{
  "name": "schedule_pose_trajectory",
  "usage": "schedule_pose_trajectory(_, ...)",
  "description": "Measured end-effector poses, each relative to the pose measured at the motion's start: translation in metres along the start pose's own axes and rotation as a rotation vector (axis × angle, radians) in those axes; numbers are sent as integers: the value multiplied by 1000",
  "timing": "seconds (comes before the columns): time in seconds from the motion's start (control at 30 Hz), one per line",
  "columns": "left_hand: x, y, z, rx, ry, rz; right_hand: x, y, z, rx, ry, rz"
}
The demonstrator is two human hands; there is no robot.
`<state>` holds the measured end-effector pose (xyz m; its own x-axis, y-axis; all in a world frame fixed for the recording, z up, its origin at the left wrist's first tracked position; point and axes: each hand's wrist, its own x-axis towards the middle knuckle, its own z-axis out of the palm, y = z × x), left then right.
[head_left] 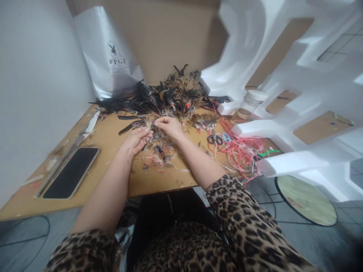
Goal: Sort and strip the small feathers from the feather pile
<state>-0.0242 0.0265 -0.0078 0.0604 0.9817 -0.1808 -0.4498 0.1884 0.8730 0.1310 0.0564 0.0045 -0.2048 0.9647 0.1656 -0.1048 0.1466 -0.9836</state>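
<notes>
My left hand [138,139] is closed in a pinch on a small brownish feather [150,121] above the middle of the table. Just to its right, my right hand [169,126] also pinches, thumb against forefinger, at the edge of the same feather; what lies between those fingertips is too small to make out. Behind both hands spreads a large pile of black feathers [141,99] and brown feathers [188,88]. Feather scraps and bits of pink string [159,156] lie beneath and in front of the hands.
A phone [72,173] lies at the left of the wooden table [161,181]. Scissors [214,139] and tangled pink string [241,147] are at the right, near a lidded jar [252,101] and large white foam pieces [300,162]. A white bag [106,56] stands behind.
</notes>
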Motion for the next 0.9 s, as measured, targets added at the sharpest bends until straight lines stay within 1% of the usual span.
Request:
schedule_pose_trajectory(0.17, -3, 1, 3, -6, -21, -44, 1, 1, 3, -53, 5, -129)
schedule_pose_trajectory(0.37, -1, -1, 2, -17, -51, -52, -6, 2, 5, -290, 37, -344)
schedule_pose_trajectory(0.47, 0, -2, 1, -27, -53, -46, -10, 2, 7, -336, 24, -375)
schedule_pose_trajectory(0.53, 0, -1, 2, -42, -46, -41, -10, 3, 10, -279, 9, -340)
schedule_pose_trajectory(0.6, -1, 0, 2, -73, -40, -41, -8, 3, 11, -146, 14, -261)
schedule_pose_trajectory(0.7, -1, 1, 2, -138, -43, -47, -5, 3, 10, 94, 77, -104)
schedule_pose_trajectory(0.77, -2, 3, 2, -187, -51, -57, -2, 4, 7, 200, 114, -19)
schedule_pose_trajectory(0.83, -3, 4, 2, -237, -60, -72, 0, 7, 5, 257, 78, 54)
schedule_pose_trajectory(0.9, -4, 5, 2, -279, -76, -89, 0, 10, 4, 279, -18, 107)
